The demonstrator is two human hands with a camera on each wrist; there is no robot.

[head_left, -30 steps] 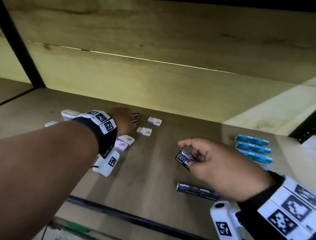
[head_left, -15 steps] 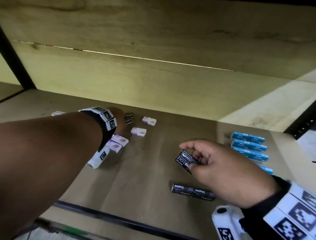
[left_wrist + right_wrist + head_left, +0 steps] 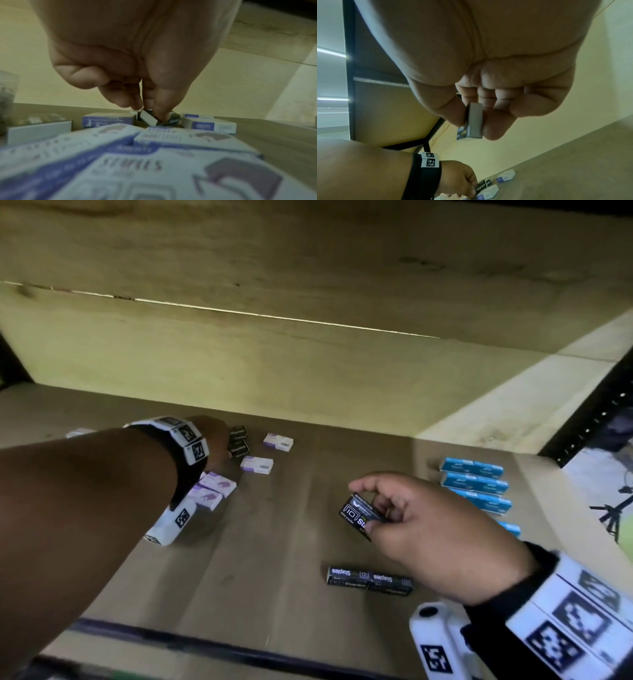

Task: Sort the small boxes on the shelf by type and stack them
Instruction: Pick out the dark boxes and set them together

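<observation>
Right hand (image 3: 431,529) fingers pinch a black staples box (image 3: 359,513) aloft; left hand (image 3: 130,56) fingers pinch another black box (image 3: 154,119) on the shelf (image 3: 274,542).

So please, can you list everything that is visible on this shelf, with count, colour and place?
black staples boxes: four seen; two end to end at front, one or two at back by left hand, one in right hand
white-purple boxes: at least five, left and back centre
blue boxes: four, row at right
shelf: one, brown wood
left hand: pinches a black box at back
right hand: pinches a black box above the shelf
</observation>
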